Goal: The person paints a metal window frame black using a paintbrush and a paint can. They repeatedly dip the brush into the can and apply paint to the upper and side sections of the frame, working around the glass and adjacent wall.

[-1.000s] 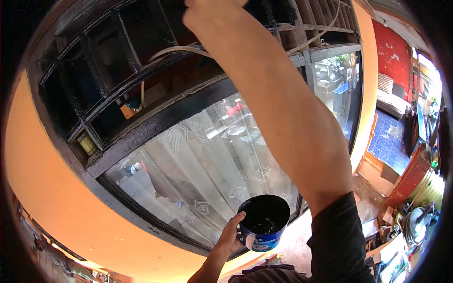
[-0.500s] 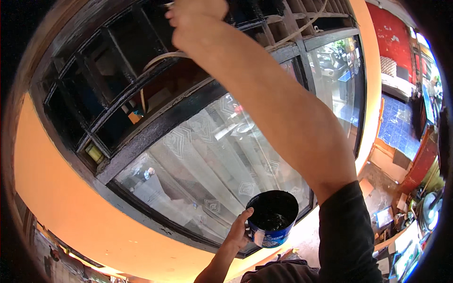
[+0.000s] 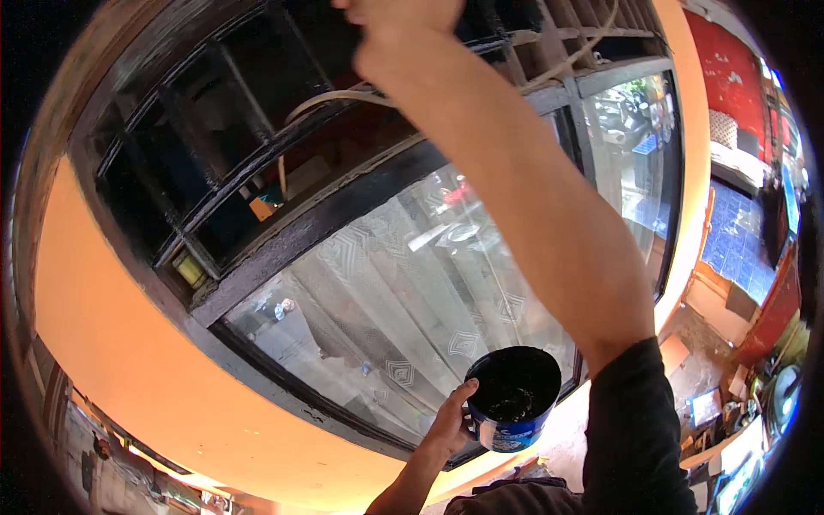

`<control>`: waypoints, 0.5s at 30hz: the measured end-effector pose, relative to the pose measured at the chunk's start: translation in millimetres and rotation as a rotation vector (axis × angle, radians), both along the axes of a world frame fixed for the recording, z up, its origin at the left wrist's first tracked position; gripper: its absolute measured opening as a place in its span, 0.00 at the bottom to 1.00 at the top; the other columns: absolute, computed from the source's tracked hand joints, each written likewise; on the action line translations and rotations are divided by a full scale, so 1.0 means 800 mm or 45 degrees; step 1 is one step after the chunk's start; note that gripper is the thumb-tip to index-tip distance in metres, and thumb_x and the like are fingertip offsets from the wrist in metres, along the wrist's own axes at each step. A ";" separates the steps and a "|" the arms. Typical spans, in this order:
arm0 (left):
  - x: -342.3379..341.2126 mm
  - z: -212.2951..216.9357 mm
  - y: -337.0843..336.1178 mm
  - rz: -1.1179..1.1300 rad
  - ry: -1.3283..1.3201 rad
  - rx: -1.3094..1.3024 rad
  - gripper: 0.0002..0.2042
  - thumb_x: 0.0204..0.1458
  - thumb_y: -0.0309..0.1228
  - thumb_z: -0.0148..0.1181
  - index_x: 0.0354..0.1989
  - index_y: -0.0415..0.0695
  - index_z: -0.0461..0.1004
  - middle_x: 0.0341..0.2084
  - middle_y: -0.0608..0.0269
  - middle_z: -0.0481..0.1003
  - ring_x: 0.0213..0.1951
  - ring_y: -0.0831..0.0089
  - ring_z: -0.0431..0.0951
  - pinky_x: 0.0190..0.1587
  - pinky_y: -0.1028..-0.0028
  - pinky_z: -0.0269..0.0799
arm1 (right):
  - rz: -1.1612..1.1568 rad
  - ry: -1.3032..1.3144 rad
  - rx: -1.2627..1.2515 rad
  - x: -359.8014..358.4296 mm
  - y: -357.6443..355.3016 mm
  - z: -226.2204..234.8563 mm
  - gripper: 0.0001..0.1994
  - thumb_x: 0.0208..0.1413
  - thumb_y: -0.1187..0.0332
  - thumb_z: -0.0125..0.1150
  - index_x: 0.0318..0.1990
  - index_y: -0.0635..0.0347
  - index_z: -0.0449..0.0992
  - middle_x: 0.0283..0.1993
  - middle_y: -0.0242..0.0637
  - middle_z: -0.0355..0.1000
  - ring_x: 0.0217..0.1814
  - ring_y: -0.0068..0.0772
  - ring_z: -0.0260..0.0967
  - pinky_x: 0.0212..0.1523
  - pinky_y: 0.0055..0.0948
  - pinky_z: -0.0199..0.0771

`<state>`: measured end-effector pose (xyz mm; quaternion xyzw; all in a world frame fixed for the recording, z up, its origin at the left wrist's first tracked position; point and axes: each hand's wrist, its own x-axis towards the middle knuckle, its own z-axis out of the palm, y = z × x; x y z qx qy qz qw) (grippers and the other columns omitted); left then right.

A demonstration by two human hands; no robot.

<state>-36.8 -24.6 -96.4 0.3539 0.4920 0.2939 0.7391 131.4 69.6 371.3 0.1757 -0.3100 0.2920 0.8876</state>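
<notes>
— Looking up, what do we see in our hands?

— Our left hand (image 3: 448, 422) is low down, at about 6 o'clock. Its fingers are curled tight around a small tub (image 3: 513, 410). The thumb lies on the rim.

— What is the tub like?

— It is round, blue and white outside, and black inside. Something dark and wet shines at its bottom. It sits just to the 3 o'clock side of our left hand, and it is tipped a bit toward us, so we can look inside.

— And our other hand?

— Our right hand (image 3: 396, 26) is way up at 12 o'clock, at the very top edge. Our long bare arm runs up to it from the black sleeve (image 3: 635, 429) at about 5 o'clock. The hand looks closed like a fist, but the edge cuts it off, so we cannot tell if it holds anything.

— What is it next to?

— It is up by the black window frame (image 3: 343, 215). The frame has small dark panes at the top, from 10 to 12 o'clock. A pale hose (image 3: 343, 96) bends across them, just below our right hand.

— And under that?

— A big glass pane (image 3: 386, 300) fills the middle. We see a pale curtain with little diamond shapes behind it. The tub is in front of its lower edge. An orange wall (image 3: 112, 343) goes around the frame, from 9 to 7 o'clock.
</notes>
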 end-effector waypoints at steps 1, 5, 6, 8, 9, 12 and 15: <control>0.000 0.002 -0.001 0.024 0.022 -0.047 0.44 0.52 0.61 0.64 0.71 0.47 0.60 0.66 0.51 0.65 0.66 0.45 0.63 0.58 0.31 0.63 | -0.066 0.014 -0.063 0.003 -0.010 -0.017 0.04 0.59 0.80 0.51 0.38 0.64 0.72 0.30 0.41 0.73 0.24 0.30 0.69 0.26 0.27 0.74; 0.003 0.011 -0.007 0.048 0.023 -0.004 0.45 0.51 0.61 0.65 0.72 0.46 0.58 0.66 0.47 0.62 0.68 0.44 0.59 0.59 0.30 0.59 | -0.156 -0.152 -0.001 0.000 -0.018 -0.028 0.02 0.58 0.78 0.53 0.34 0.61 0.70 0.29 0.41 0.72 0.24 0.30 0.69 0.27 0.28 0.73; 0.003 0.013 -0.008 0.029 0.023 0.009 0.46 0.51 0.61 0.65 0.72 0.46 0.57 0.66 0.46 0.61 0.68 0.43 0.59 0.59 0.29 0.59 | -0.129 -0.148 0.039 -0.005 -0.016 -0.030 0.01 0.57 0.78 0.54 0.34 0.62 0.70 0.29 0.41 0.72 0.26 0.33 0.71 0.30 0.30 0.75; 0.003 0.016 -0.007 -0.031 -0.013 0.046 0.47 0.51 0.60 0.64 0.73 0.45 0.54 0.68 0.43 0.58 0.68 0.41 0.58 0.59 0.29 0.59 | -0.854 0.061 -0.267 -0.019 -0.012 0.006 0.02 0.57 0.76 0.56 0.35 0.65 0.73 0.30 0.41 0.73 0.34 0.45 0.74 0.40 0.40 0.75; 0.002 0.017 -0.005 -0.051 0.002 0.019 0.47 0.52 0.61 0.64 0.73 0.45 0.53 0.68 0.42 0.58 0.67 0.41 0.58 0.58 0.29 0.59 | -0.773 -0.004 -0.433 -0.015 -0.010 0.005 0.02 0.58 0.76 0.55 0.35 0.65 0.73 0.30 0.41 0.73 0.33 0.43 0.74 0.38 0.38 0.75; 0.000 0.019 -0.005 -0.054 -0.006 0.006 0.47 0.52 0.62 0.63 0.73 0.47 0.53 0.67 0.40 0.57 0.66 0.40 0.59 0.57 0.29 0.60 | -0.089 -0.162 0.132 -0.014 -0.010 0.000 0.04 0.61 0.76 0.51 0.35 0.64 0.72 0.30 0.40 0.72 0.28 0.33 0.72 0.28 0.30 0.75; 0.003 0.026 -0.012 -0.005 0.054 0.050 0.46 0.51 0.64 0.62 0.72 0.49 0.55 0.65 0.38 0.59 0.64 0.38 0.60 0.56 0.30 0.59 | -0.387 -0.266 -0.244 -0.015 -0.030 -0.025 0.06 0.64 0.73 0.51 0.36 0.62 0.73 0.30 0.37 0.73 0.27 0.28 0.72 0.26 0.27 0.74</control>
